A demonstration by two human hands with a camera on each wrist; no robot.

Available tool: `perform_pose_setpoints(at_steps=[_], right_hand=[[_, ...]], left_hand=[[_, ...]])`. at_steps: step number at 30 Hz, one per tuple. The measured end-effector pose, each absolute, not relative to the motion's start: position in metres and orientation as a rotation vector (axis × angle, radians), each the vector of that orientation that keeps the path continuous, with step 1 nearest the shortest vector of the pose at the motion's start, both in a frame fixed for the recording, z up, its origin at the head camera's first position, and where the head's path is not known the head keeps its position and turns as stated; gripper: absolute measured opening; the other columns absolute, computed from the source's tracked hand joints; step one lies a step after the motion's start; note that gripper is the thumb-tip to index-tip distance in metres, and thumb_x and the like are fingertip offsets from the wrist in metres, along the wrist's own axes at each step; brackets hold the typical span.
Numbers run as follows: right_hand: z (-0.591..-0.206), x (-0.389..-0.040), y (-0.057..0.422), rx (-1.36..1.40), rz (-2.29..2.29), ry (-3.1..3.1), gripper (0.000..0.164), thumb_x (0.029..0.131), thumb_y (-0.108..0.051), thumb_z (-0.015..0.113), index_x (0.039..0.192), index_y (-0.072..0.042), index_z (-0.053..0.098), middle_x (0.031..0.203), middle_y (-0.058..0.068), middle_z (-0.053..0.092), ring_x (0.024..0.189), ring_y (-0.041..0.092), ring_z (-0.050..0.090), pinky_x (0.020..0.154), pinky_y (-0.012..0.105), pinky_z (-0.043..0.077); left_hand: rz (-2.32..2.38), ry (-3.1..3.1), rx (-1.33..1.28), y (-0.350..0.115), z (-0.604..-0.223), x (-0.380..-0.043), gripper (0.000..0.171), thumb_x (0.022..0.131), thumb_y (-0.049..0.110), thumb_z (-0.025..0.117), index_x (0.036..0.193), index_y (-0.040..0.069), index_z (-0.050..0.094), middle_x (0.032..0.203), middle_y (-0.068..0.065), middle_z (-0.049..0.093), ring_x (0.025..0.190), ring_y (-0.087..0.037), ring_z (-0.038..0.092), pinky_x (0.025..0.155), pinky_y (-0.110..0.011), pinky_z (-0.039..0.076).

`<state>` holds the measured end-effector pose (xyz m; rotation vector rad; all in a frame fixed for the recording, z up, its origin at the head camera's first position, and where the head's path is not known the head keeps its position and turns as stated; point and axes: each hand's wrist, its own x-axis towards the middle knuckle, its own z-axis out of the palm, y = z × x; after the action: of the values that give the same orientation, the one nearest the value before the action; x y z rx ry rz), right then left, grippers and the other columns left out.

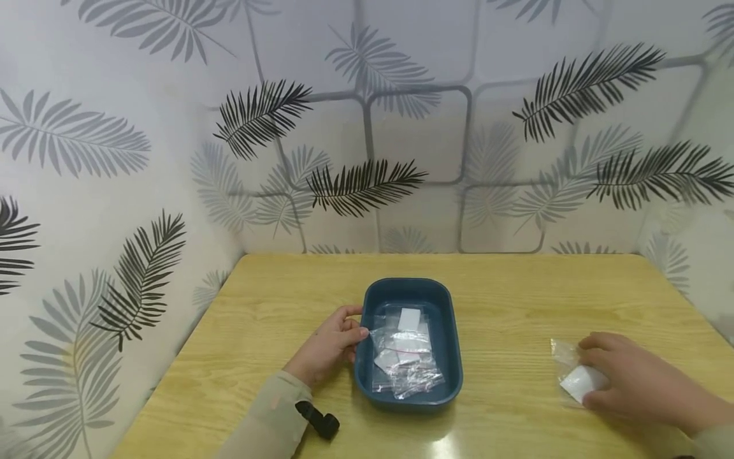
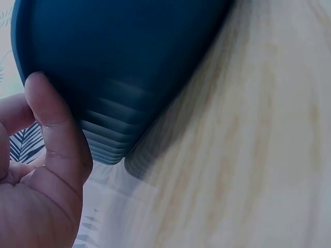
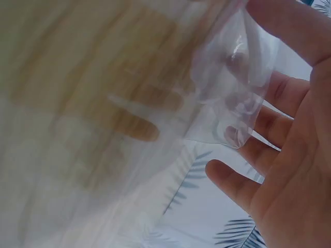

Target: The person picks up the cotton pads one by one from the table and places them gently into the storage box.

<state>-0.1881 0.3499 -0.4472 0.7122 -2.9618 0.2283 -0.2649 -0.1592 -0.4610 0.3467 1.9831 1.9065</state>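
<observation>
A deep blue rectangular tray [image 1: 410, 404] stands on the table, with several clear plastic bags [image 1: 404, 354] holding white pieces lying inside it. At its left side, my left hand [image 1: 332, 341] grips the tray's rim, thumb on the edge. In the left wrist view, the curled fingers [image 2: 54, 129] meet the tray's ribbed outer wall [image 2: 111, 116]. Off to the right, my right hand [image 1: 631, 382] holds another clear plastic bag [image 1: 582, 382] with a white piece in it. The right wrist view has this bag's transparent corner [image 3: 232, 103] between thumb and fingers.
The wooden table [image 1: 275, 287] runs back to a wall [image 1: 413, 140] with a leaf pattern. A similar patterned wall [image 1: 74, 210] borders it on the left. A black strap [image 1: 318, 421] is at my left sleeve.
</observation>
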Motion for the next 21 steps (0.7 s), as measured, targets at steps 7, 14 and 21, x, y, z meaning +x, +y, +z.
perform_pose_setpoints(at_steps=[7, 14, 21], right_hand=[[-0.445, -0.201, 0.335, 0.802, 0.192, -2.848, 0.045, 0.074, -0.04, 0.088, 0.103, -0.008, 0.076, 0.118, 0.009, 0.065, 0.11, 0.037, 0.06, 0.092, 0.055, 0.048], [-0.429, -0.215, 0.322, 0.902, 0.188, -2.747, 0.014, 0.082, -0.027, 0.085, 0.082, -0.02, 0.073, 0.114, 0.005, 0.065, 0.102, 0.032, 0.063, 0.083, 0.05, 0.053], [-0.398, -0.228, 0.295, 0.936, 0.225, -2.719, 0.013, 0.083, -0.027, 0.084, 0.082, -0.023, 0.073, 0.118, 0.006, 0.064, 0.111, 0.033, 0.06, 0.088, 0.049, 0.052]], left_hand=[[1.914, 1.962, 0.353, -0.159, -0.462, -0.266, 0.061, 0.101, 0.015, 0.063, 0.153, 0.005, 0.032, 0.096, -0.009, 0.053, 0.07, -0.018, 0.049, 0.062, -0.029, 0.048], [1.905, 1.967, 0.354, -0.156, -0.461, -0.265, 0.059, 0.102, 0.014, 0.062, 0.152, 0.005, 0.033, 0.098, -0.01, 0.055, 0.071, -0.018, 0.051, 0.062, -0.03, 0.049], [1.92, 1.963, 0.361, -0.156, -0.464, -0.267, 0.059, 0.101, 0.014, 0.062, 0.152, 0.003, 0.033, 0.098, -0.009, 0.055, 0.071, -0.018, 0.051, 0.062, -0.029, 0.049]])
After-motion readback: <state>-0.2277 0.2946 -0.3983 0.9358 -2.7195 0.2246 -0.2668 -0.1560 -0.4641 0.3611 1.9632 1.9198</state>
